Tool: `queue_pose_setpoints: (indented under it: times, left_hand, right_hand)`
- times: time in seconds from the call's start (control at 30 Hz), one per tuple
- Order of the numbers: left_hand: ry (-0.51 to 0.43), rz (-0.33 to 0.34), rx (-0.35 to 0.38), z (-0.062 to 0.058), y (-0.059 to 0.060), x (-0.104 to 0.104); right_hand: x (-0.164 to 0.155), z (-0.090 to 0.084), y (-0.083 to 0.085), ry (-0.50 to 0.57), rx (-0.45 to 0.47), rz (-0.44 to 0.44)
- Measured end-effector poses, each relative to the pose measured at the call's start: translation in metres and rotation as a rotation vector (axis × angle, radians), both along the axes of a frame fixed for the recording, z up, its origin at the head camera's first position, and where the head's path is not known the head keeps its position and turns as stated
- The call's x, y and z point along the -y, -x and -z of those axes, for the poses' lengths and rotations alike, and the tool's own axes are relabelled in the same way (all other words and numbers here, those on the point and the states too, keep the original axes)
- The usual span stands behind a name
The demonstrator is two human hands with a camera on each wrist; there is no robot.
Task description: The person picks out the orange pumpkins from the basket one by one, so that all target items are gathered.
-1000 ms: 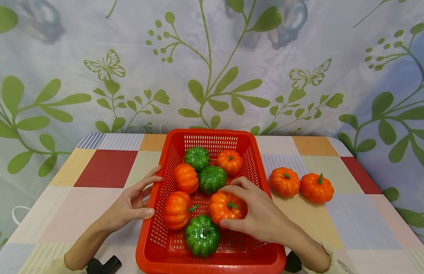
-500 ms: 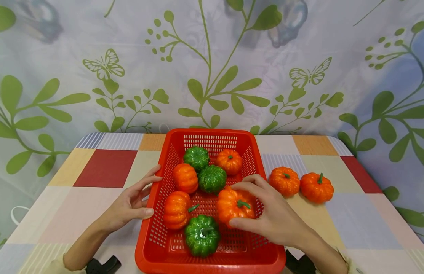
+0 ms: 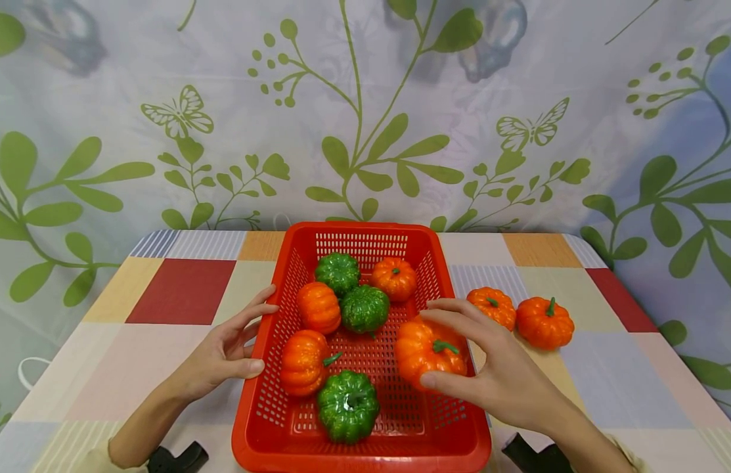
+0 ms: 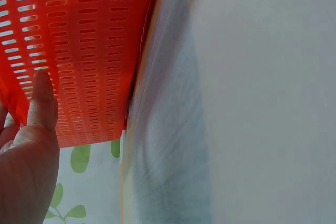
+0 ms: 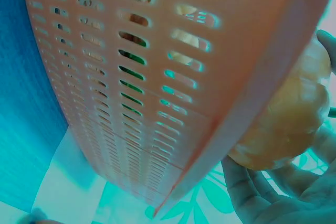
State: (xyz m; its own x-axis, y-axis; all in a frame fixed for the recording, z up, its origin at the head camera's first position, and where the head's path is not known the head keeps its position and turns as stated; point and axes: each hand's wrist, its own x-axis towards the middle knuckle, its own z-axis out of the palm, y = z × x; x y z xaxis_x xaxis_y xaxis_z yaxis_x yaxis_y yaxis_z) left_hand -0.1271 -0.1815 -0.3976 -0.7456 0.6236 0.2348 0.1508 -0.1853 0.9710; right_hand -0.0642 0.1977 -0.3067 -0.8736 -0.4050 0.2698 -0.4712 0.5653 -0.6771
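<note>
My right hand (image 3: 495,368) grips an orange mini pumpkin (image 3: 424,355) with a green stem, raised over the right side of a red plastic basket (image 3: 365,453). The right wrist view has this pumpkin (image 5: 289,124) beside the basket's rim, fingers around it. Relaxed fingers of my left hand (image 3: 220,355) touch the basket's left rim; in the left wrist view its thumb (image 4: 43,100) lies straight along the slotted outer wall. Inside the basket are orange pumpkins (image 3: 306,362) and green pumpkins (image 3: 349,406), several in all.
Two orange pumpkins (image 3: 545,323) sit on the patchwork tablecloth (image 3: 613,374) right of the basket, one partly behind my right hand. A leaf-patterned curtain (image 3: 365,98) hangs behind the table. Black wrist straps (image 3: 178,456) show at the bottom.
My right hand has lifted the orange pumpkin from inside the basket and carried it rightward to the right rim. The left hand has stayed at the left rim.
</note>
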Motion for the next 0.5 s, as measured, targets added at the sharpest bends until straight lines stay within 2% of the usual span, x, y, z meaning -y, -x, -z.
queue_pose_setpoints:
  times: [0.5]
  left_hand:
    - [-0.01, 0.008, 0.0, 0.001, 0.001, 0.001]
  right_hand:
    - [-0.02, -0.004, -0.008, 0.033, -0.013, 0.041]
